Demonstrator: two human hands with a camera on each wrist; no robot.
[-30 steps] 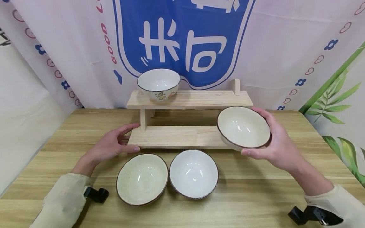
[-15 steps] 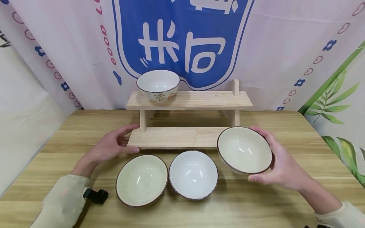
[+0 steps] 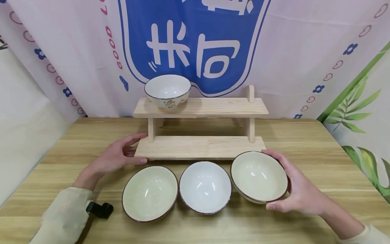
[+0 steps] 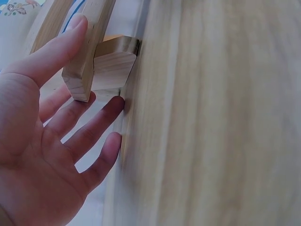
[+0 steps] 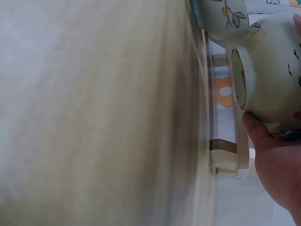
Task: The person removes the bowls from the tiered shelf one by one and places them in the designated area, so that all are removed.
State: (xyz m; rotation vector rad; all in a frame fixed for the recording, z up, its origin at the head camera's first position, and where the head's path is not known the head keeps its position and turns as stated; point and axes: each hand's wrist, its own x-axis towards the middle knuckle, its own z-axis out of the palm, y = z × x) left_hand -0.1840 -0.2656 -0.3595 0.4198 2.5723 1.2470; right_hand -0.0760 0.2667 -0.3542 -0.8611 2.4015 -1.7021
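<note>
My right grip (image 3: 300, 188) holds a cream bowl (image 3: 259, 176) above the surface (image 3: 219, 228), lower right; my left grip (image 3: 114, 157) clasps the rack (image 3: 198, 147), centre left. Lower centre sit a greenish bowl (image 3: 150, 194) and a white bowl (image 3: 205, 188); a flowered bowl (image 3: 167, 91) tops the rack.

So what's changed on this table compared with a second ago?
The right hand has brought its cream bowl toward the person, from over the right end of the lower shelf to beside the white bowl. Nothing was newly grasped or released. The left hand stays at that shelf's left end; the other three bowls stayed put.
</note>
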